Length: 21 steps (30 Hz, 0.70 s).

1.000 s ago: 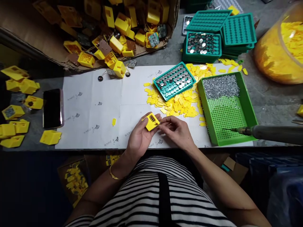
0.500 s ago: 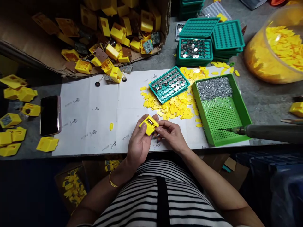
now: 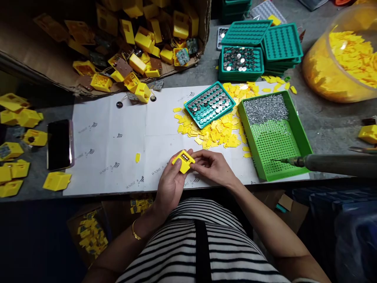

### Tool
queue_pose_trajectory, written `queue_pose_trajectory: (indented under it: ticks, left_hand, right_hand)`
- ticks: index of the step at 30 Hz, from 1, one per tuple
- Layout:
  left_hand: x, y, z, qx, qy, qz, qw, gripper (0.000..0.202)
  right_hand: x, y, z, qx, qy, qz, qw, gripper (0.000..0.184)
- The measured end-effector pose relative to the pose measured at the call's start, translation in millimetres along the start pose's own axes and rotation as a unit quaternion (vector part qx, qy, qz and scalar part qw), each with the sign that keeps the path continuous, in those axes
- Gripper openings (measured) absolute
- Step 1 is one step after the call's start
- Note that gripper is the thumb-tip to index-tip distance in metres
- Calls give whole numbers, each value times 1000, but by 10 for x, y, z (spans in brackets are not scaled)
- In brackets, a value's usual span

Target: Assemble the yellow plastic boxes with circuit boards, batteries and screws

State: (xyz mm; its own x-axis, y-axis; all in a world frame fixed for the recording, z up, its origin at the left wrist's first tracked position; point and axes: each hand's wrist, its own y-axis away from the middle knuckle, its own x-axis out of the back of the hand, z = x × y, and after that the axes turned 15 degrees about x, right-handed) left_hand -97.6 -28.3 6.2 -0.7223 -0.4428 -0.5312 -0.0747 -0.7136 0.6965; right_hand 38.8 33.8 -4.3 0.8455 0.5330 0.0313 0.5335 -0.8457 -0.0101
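A small yellow plastic case [image 3: 185, 167] with an open battery slot, some shiny cells showing inside it, faces up above the front of the white sheet. My left hand [image 3: 170, 185] is closed around it, the thumb lying along its near left side. At the case's right corner are the bent, pinched fingers of my right hand [image 3: 212, 167]; whatever they may hold is hidden. Just beyond the hands lies a heap of small yellow plastic covers [image 3: 219, 131]. A teal tray [image 3: 202, 122] of button cells rests on that heap.
A green basket [image 3: 282, 147] of small metal parts stands right, an electric screwdriver [image 3: 332, 164] jutting over it. Behind are stacked teal trays [image 3: 241, 74] and a clear tub [image 3: 316, 74] of yellow pieces. Leftward are a cardboard box [image 3: 203, 47] of yellow cases and a phone [image 3: 59, 143].
Both hands have shifted slightly nearer to me and to the left with the yellow case. The view has moved a little too; my grip looks much the same.
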Motion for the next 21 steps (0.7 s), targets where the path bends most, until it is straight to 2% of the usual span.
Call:
queue_pose_trajectory:
  ticks: [5,9,11,13,15,16,19,21]
  left_hand:
    - [3,-12,-31,8,2,4,1000,32]
    - [36,-1,4,2,-4,22,1000,29]
    - [53,12,39,0,-15,47,999,28]
    - [61,22,74,11,-18,59,998,28]
    - [60,26,102,35,-11,47,998,25]
    - [57,26,114,49,-7,37,998,24]
    - [50,20,138,79,-8,13,997,23]
    - [46,12,146,93,-23,12,995,25]
  right_hand:
    - [-44,28,18,64,156,15,986,22]
    - [92,40,-10,93,245,-33,965,30]
    - [223,22,-34,105,331,-36,937,31]
    - [342,-17,-46,106,440,-27,891,29]
    - [418,-74,-41,91,520,-52,848,29]
    - [440,-107,-37,83,538,-74,835,28]
    - [478,-192,-55,69,548,-125,824,27]
    - [512,-215,-109,72,544,-134,825,25]
